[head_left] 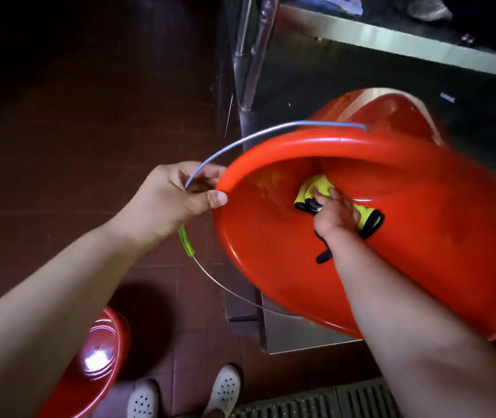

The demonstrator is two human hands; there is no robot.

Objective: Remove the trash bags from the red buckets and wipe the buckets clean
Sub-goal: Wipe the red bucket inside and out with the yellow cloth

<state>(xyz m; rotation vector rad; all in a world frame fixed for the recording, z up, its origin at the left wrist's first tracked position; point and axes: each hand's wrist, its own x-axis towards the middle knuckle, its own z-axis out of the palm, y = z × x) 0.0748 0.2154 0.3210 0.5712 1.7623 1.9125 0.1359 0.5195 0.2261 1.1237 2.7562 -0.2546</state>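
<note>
The tipped red bucket (421, 236), resting on the metal shelf (301, 336), is gripped at rim and wire handle (240, 140) by the left hand (174, 200). A yellow cloth (316, 185) is pressed inside by the spread right hand (334, 215). Light, stiff, likely slippery plastic is judged; the rim is best held.

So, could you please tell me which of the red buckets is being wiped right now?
The big tilted bucket: the left hand holds its rim, the right hand presses a yellow cloth inside. The other two go untouched.

dim reddish-brown tiled floor (68, 152); a steel desk (391, 43) with tubular legs far right; a metal drain grate (316, 402) near.
</note>
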